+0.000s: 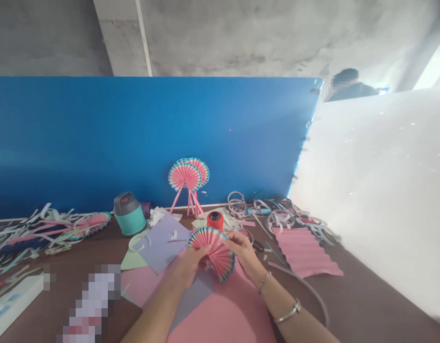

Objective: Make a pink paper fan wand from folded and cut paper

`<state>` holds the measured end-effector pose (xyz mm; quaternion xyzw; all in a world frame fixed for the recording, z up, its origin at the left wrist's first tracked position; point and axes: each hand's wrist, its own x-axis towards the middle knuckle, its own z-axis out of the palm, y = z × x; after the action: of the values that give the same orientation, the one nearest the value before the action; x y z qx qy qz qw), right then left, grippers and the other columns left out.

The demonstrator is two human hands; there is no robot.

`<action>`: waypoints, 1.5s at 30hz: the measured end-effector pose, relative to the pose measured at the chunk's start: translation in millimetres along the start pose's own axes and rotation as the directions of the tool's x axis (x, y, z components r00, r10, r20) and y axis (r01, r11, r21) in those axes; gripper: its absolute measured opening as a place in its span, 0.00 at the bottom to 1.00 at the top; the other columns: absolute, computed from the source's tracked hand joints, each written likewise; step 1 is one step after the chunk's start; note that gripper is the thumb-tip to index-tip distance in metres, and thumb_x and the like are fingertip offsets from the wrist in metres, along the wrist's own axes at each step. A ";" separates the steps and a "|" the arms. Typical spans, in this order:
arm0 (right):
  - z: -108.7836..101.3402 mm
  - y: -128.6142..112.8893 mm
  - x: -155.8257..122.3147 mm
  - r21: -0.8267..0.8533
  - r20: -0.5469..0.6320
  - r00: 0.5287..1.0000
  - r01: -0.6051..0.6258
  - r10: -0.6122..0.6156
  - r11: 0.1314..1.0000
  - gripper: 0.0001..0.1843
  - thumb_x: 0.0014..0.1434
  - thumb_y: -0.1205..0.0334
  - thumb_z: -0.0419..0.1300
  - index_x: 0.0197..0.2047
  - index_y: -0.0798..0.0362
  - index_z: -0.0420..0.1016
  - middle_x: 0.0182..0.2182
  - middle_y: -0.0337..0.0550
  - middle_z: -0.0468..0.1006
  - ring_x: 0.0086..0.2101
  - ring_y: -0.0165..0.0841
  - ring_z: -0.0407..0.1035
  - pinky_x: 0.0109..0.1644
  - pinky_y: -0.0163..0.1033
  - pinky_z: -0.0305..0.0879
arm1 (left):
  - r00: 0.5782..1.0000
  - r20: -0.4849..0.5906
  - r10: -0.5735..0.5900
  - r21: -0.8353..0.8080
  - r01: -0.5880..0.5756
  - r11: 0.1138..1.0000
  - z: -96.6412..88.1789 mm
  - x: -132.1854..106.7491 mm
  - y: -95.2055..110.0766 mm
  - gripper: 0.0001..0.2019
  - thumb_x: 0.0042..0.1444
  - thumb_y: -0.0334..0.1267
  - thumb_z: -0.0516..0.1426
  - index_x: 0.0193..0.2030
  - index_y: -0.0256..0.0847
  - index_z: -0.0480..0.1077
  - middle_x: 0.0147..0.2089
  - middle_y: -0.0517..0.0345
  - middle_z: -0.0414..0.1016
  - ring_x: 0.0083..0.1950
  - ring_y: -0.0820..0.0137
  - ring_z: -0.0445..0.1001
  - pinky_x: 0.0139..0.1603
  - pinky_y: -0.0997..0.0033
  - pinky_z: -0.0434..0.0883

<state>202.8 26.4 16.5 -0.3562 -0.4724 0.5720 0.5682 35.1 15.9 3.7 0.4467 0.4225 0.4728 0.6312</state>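
Between my two hands is a pleated pink paper fan (220,255) with a blue, green and yellow striped rim, spread into part of a circle. My left hand (191,261) pinches it near the centre where the folds meet, its thumb lying on the pleats. At the upper right edge, my right hand (243,250) grips the rim between thumb and fingers. Sheets of pink paper (223,312) and lilac paper (166,240) lie beneath and beside the hands. Just behind the fan stands a red bottle (215,220) with a dark top.
Finished fans (186,177) on pink sticks lean against the blue partition (134,128). A teal jug (130,216) stands left of centre. Paper strips (37,233) heap at the left; curled strips (280,219) and a creased pink sheet (307,252) lie right. Another person (352,85) is beyond the white partition.
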 end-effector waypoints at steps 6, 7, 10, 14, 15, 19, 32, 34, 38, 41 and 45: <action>-5.4 4.9 6.6 -0.078 -0.088 0.995 0.039 -0.046 0.996 0.21 0.38 0.45 0.71 0.21 0.53 0.70 0.20 0.35 0.67 0.24 0.28 0.56 0.29 0.34 0.53 | 0.753 -0.421 0.506 0.459 -0.304 0.835 -5.3 6.1 -5.1 0.26 0.46 0.45 0.64 0.52 0.41 0.65 0.50 0.47 0.72 0.48 0.59 0.73 0.46 0.56 0.71; -5.5 5.9 7.2 -0.100 -0.088 0.995 0.038 -0.047 0.994 0.22 0.38 0.44 0.71 0.21 0.53 0.70 0.20 0.35 0.66 0.24 0.28 0.56 0.29 0.34 0.53 | 0.653 -0.389 0.650 0.607 -0.349 0.714 -4.9 3.8 -4.1 0.24 0.48 0.43 0.63 0.51 0.43 0.67 0.52 0.47 0.70 0.53 0.57 0.70 0.51 0.53 0.69; -3.7 7.8 6.3 -0.156 -0.045 0.998 0.037 -0.045 0.987 0.22 0.40 0.43 0.70 0.21 0.54 0.70 0.19 0.35 0.66 0.23 0.27 0.57 0.28 0.34 0.53 | 0.495 -0.038 0.868 0.862 -0.424 0.279 0.4 -7.2 0.8 0.05 0.55 0.39 0.59 0.39 0.46 0.74 0.52 0.50 0.69 0.57 0.58 0.67 0.57 0.50 0.63; 1.3 7.9 2.0 -0.221 0.054 0.995 0.089 -0.079 0.971 0.20 0.46 0.43 0.67 0.25 0.54 0.73 0.22 0.38 0.71 0.25 0.29 0.62 0.32 0.36 0.59 | 0.464 0.170 0.870 0.913 -0.406 0.038 11.5 -18.2 4.7 0.07 0.58 0.34 0.57 0.39 0.46 0.76 0.54 0.50 0.69 0.57 0.59 0.66 0.57 0.54 0.64; 2.3 7.9 1.0 -0.251 0.073 0.992 0.114 -0.099 0.961 0.20 0.48 0.44 0.67 0.26 0.54 0.74 0.23 0.38 0.72 0.26 0.30 0.63 0.33 0.36 0.60 | 0.458 0.169 0.873 0.922 -0.388 0.025 13.4 -19.1 4.8 0.07 0.58 0.34 0.57 0.40 0.46 0.77 0.54 0.50 0.69 0.57 0.59 0.66 0.57 0.55 0.65; 4.7 8.3 -2.1 -0.406 0.117 0.975 0.221 -0.189 0.887 0.17 0.53 0.47 0.63 0.28 0.53 0.75 0.25 0.40 0.73 0.27 0.31 0.64 0.34 0.37 0.61 | 0.451 0.145 0.881 0.942 -0.335 0.017 15.8 -19.1 4.7 0.06 0.57 0.33 0.58 0.37 0.45 0.77 0.52 0.51 0.71 0.56 0.59 0.66 0.57 0.56 0.65; 8.3 1.0 -8.4 -0.516 0.207 0.923 0.385 -0.325 0.765 0.10 0.58 0.56 0.59 0.29 0.51 0.77 0.25 0.41 0.77 0.28 0.33 0.66 0.34 0.38 0.61 | 0.474 0.176 0.863 0.944 -0.330 -0.011 15.1 -20.1 6.4 0.07 0.55 0.32 0.58 0.32 0.46 0.77 0.50 0.52 0.74 0.55 0.58 0.67 0.54 0.55 0.65; 8.9 0.3 -8.9 -0.533 0.214 0.923 0.384 -0.319 0.754 0.10 0.58 0.56 0.59 0.30 0.51 0.77 0.26 0.41 0.77 0.28 0.33 0.67 0.34 0.38 0.61 | 0.480 0.176 0.859 0.945 -0.326 -0.012 15.7 -20.5 6.8 0.07 0.55 0.31 0.57 0.32 0.45 0.76 0.50 0.52 0.74 0.55 0.57 0.67 0.54 0.55 0.64; 10.0 1.0 -9.5 -0.562 0.174 0.950 0.313 -0.261 0.766 0.12 0.58 0.55 0.58 0.28 0.52 0.76 0.24 0.41 0.76 0.27 0.32 0.65 0.33 0.37 0.60 | 0.500 0.153 0.852 0.950 -0.313 0.013 16.9 -21.8 7.0 0.06 0.54 0.30 0.57 0.31 0.44 0.74 0.49 0.53 0.74 0.55 0.58 0.67 0.54 0.56 0.63; 10.7 2.4 -9.5 -0.548 0.156 0.963 0.270 -0.220 0.792 0.14 0.58 0.54 0.58 0.27 0.53 0.75 0.23 0.39 0.74 0.26 0.31 0.64 0.32 0.36 0.59 | 0.502 0.117 0.857 0.949 -0.310 0.052 17.6 -21.5 5.3 0.06 0.55 0.30 0.57 0.30 0.44 0.73 0.47 0.53 0.74 0.54 0.59 0.67 0.53 0.57 0.64; 11.7 5.1 -9.7 -0.505 0.149 0.967 0.255 -0.207 0.825 0.14 0.56 0.52 0.59 0.25 0.52 0.72 0.21 0.38 0.70 0.25 0.30 0.61 0.30 0.36 0.57 | 0.497 0.065 0.865 0.944 -0.311 0.108 18.0 -19.2 0.8 0.05 0.54 0.31 0.57 0.29 0.43 0.72 0.46 0.53 0.74 0.52 0.59 0.67 0.52 0.57 0.64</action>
<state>191.1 15.6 13.9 -0.4110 -0.6735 0.3650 0.4943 48.3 -5.7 11.0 0.6882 0.5174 0.4975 -0.1062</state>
